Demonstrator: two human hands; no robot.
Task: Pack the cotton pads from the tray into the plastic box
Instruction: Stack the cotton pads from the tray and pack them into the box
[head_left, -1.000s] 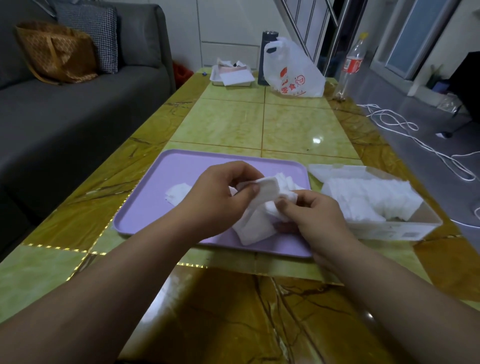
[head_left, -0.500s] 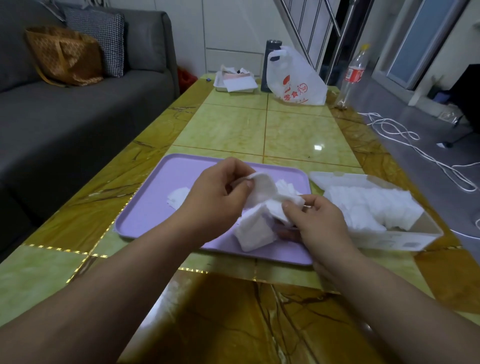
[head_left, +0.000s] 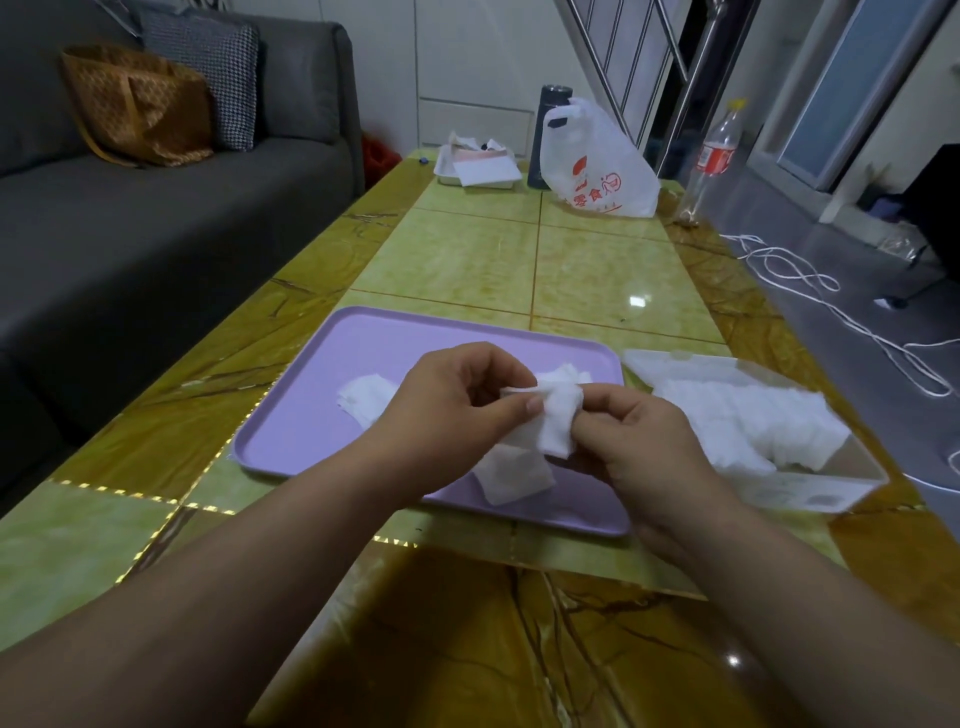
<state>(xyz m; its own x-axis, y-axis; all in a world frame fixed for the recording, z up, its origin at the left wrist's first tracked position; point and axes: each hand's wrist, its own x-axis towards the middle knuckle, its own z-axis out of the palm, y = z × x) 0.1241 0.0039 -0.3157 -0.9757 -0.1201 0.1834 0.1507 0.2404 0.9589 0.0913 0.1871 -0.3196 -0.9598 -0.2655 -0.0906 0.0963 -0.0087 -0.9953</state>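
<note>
— Both hands on the pads?

— Yes. My left hand pinches a small bunch of white square cotton pads between the thumb and curled fingers. My right hand grips the same bunch from the other side, its fingers curled round it. The bunch sits between the two hands, raised over the near right part of the flat lilac plastic tray.

— What lies in the tray?

— A few loose white pads lie flat on it just left of my left hand, partly hidden behind it. Further white pads show below my hands, near the tray's front edge. I cannot tell whether they hang from the bunch or rest on the tray.

— And the box?

— The clear rectangular plastic box stands just beside the tray's right side, to the right of my right hand, on the green and amber marble-patterned table. It is open at the top. A thick row of white pads fills it and rises above its rim.
</note>
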